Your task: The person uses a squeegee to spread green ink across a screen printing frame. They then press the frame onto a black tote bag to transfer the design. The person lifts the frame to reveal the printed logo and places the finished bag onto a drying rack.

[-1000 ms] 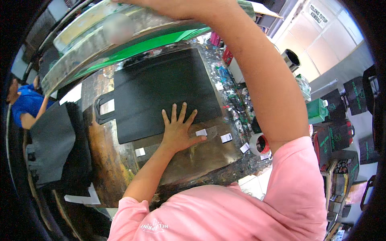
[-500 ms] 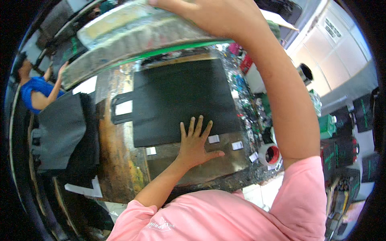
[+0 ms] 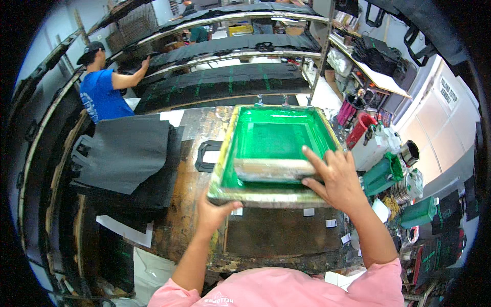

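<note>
A screen-printing frame [image 3: 223, 162] smeared with green ink lies over the black bag, whose handle [image 3: 205, 156] pokes out on its left; the bag's body is hidden. At the frame's near left corner, my left hand [image 3: 212, 212] grips the rim, thumb along the near side. Inside the frame, toward its near end, a wooden squeegee [image 3: 273, 168] lies crosswise, slightly blurred. My right hand [image 3: 335, 179] is at the squeegee's right end, open, with index finger and thumb spread on either side of it. Firm contact is not clear.
Stacked dark bags [image 3: 123, 153] stand on the left. Small white tabs [image 3: 309, 212] mark the near board [image 3: 281, 235]. Green ink jugs [image 3: 419, 212] and cans stand right. A person in blue [image 3: 105, 92] is beside the racks [image 3: 230, 56] at far left.
The frame has come down from its raised position onto the bag. My left hand has left the bag for the frame's corner; my right hand has come down to the squeegee.
</note>
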The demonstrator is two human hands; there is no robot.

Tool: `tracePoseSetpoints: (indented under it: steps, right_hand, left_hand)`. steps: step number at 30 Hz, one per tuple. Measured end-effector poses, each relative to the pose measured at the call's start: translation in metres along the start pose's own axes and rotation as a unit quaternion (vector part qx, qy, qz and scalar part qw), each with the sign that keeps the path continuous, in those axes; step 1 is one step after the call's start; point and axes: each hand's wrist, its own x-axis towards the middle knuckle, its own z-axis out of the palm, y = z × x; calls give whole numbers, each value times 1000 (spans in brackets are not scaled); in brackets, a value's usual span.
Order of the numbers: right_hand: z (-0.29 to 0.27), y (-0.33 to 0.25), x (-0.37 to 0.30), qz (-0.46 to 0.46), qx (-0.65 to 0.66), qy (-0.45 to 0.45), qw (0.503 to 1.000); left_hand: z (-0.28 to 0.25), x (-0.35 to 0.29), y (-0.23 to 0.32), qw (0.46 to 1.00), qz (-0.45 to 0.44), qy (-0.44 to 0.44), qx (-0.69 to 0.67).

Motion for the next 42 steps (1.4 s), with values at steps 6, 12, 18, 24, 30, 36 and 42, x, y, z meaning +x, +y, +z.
tracePoseSetpoints:
  steps: [6,12,18,24,30,36,42]
  right_hand:
    - [63,-33,-14,82,6,-93,992]
    - [105,-50,-29,81,20,-54,995]
    - [86,-34,-7,90,72,-70,991]
    - [65,-23,3,56,32,-45,997]
    - [74,-43,-25,79,61,-122,987]
    - [108,-39,-21,86,25,-55,994]
    - [167,20,52,66,-18,9,998]
  left_hand:
    - [-13,-39,-95,944,110,75,303]
    - [-24,-45,-132,939,109,63,321]
    - [-27,-44,-126,943,69,49,321]
    - [-27,-45,-128,942,78,47,322]
    - [-30,-45,-135,933,98,57,342]
    - [-30,-48,-138,955,80,68,277]
    - [-31,-49,-136,954,72,72,281]
